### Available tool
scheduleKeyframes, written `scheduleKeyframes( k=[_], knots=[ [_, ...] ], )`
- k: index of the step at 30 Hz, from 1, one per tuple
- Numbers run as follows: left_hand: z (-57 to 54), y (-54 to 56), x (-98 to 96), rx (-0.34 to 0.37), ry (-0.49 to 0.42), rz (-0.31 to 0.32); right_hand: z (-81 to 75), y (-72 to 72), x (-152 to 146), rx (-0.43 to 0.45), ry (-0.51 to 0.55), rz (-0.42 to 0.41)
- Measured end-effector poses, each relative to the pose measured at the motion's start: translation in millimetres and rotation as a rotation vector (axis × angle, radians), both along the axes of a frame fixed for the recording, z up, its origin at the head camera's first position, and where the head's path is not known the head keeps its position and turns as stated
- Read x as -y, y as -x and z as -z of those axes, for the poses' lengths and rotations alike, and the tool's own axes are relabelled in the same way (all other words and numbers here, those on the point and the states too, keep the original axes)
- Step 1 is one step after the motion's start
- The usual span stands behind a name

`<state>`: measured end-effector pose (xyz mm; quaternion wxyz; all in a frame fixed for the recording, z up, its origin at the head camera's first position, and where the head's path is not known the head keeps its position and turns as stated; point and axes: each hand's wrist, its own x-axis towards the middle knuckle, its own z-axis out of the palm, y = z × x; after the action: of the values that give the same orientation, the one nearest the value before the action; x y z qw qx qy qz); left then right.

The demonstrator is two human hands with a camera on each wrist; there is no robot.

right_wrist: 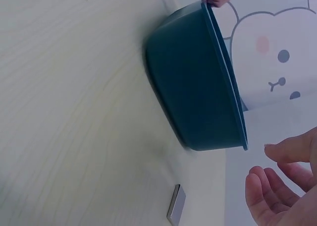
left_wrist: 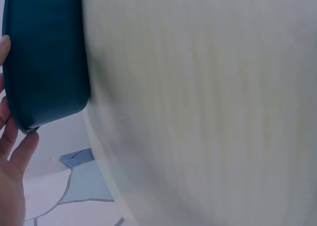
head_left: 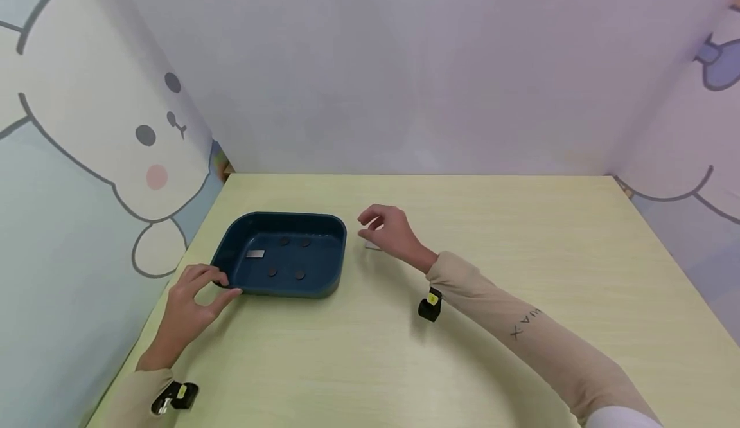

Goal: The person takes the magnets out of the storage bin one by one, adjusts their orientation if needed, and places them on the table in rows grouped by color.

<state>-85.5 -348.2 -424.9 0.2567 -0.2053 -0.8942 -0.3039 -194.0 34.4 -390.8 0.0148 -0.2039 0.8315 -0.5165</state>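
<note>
A dark teal plastic basin (head_left: 335, 280) rests on the table, with a small flat silver block (head_left: 255, 254) lying inside it. Several dark round spots show on the basin's floor. My left hand (head_left: 191, 306) pinches the rim at the near left corner, thumb on the outside. My right hand (head_left: 392, 230) hovers just right of the basin, fingers loosely bent and thumb apart, with nothing between them. Below it, a second silver block (right_wrist: 177, 205) lies on the table, mostly hidden by the hand in the head view.
The pale wood-grain table (head_left: 491, 222) extends to the right of the basin. A plain wall (head_left: 405, 68) stands along its back edge. Side panels with cartoon animals, such as the left panel (head_left: 87, 94), flank the table.
</note>
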Motion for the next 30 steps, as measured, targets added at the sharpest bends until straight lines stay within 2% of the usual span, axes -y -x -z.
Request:
scheduleKeyframes(
  k=[9,23,30],
  knots=[
    [1.5,3.0,0.9,-0.051,-0.011,0.024,-10.5,0.2,13,-0.027,0.031,-0.034],
    [5.0,5.6,2.0,-0.035,-0.005,0.031,-24.6,-1.8,39,-0.035,0.064,-0.111],
    [3.4,5.4,1.0,-0.092,-0.034,0.038,-27.7,-0.8,57,-0.013,0.094,-0.150]
  ],
)
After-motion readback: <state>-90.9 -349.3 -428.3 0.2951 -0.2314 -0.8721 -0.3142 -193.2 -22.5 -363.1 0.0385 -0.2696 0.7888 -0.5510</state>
